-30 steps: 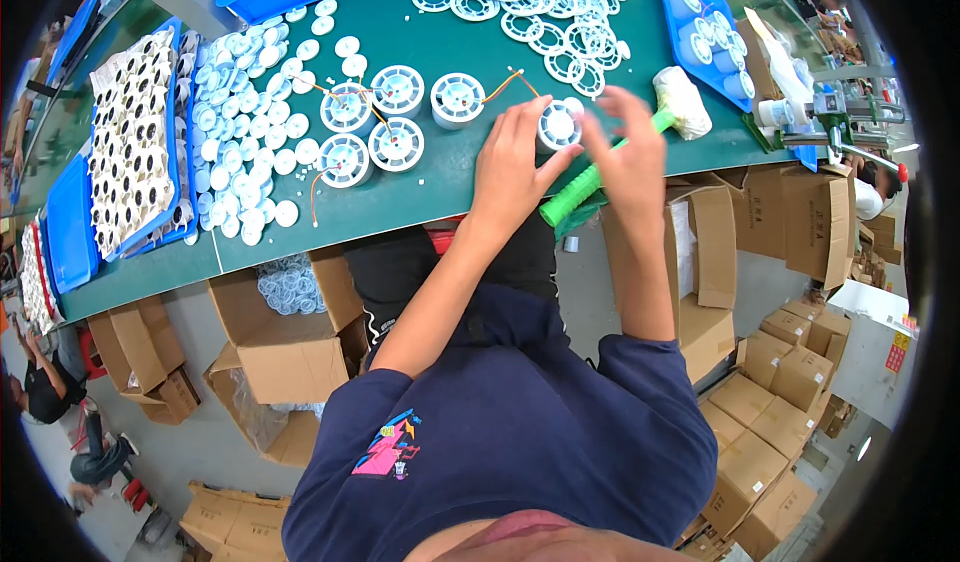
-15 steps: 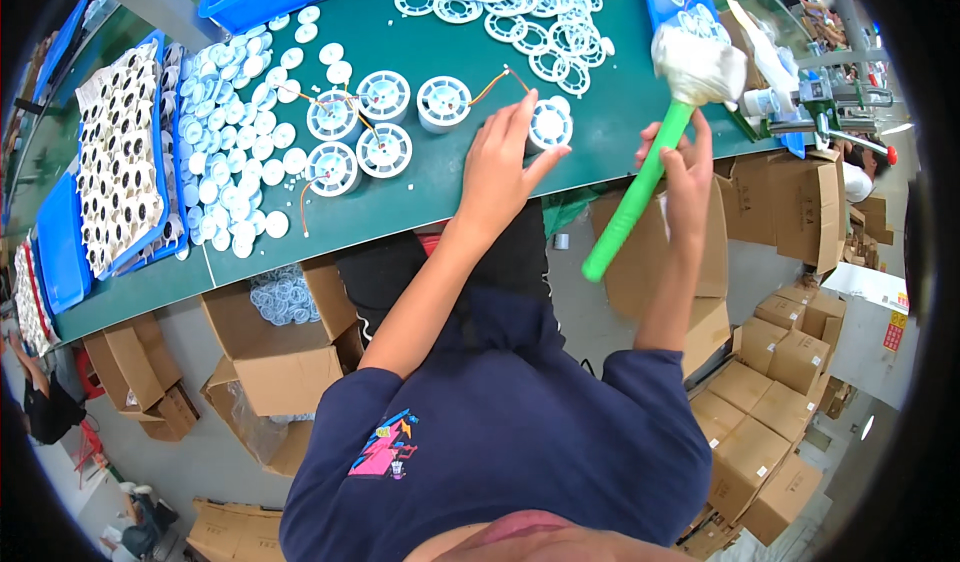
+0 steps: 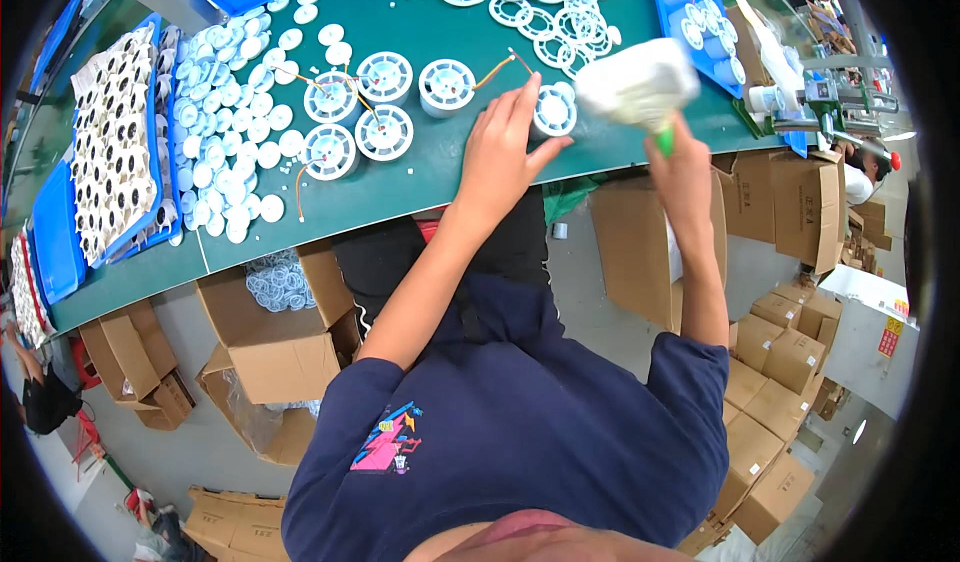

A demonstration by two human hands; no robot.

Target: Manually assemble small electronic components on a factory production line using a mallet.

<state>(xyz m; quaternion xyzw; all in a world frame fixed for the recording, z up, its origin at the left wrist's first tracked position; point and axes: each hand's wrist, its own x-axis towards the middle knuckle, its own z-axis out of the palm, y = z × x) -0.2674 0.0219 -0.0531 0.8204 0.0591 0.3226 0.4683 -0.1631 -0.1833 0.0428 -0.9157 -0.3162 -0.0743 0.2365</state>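
Observation:
My right hand (image 3: 684, 177) is wrapped round the green handle of a white-headed mallet (image 3: 637, 84), raised over the bench just right of a small white round housing (image 3: 554, 112). The mallet head is slightly blurred. My left hand (image 3: 497, 162) steadies that housing, index finger along its left side and thumb at its near edge. Left of this hand stands a white slotted cylinder (image 3: 446, 86) with orange and brown wires; the wire end lies by my fingertips. Several similar wired cylinders (image 3: 384, 133) stand in a cluster further left.
White discs (image 3: 235, 127) lie loose in a heap on the left of the green bench (image 3: 420, 177). Flat white rings (image 3: 540, 22) are piled at the back. A blue tray (image 3: 735, 82) with white parts sits at right. Open cardboard boxes (image 3: 640, 242) stand below the bench edge.
The mallet has swung left and its head now tilts toward the housing, the handle foreshortened behind my right hand. My left hand stays at the housing.

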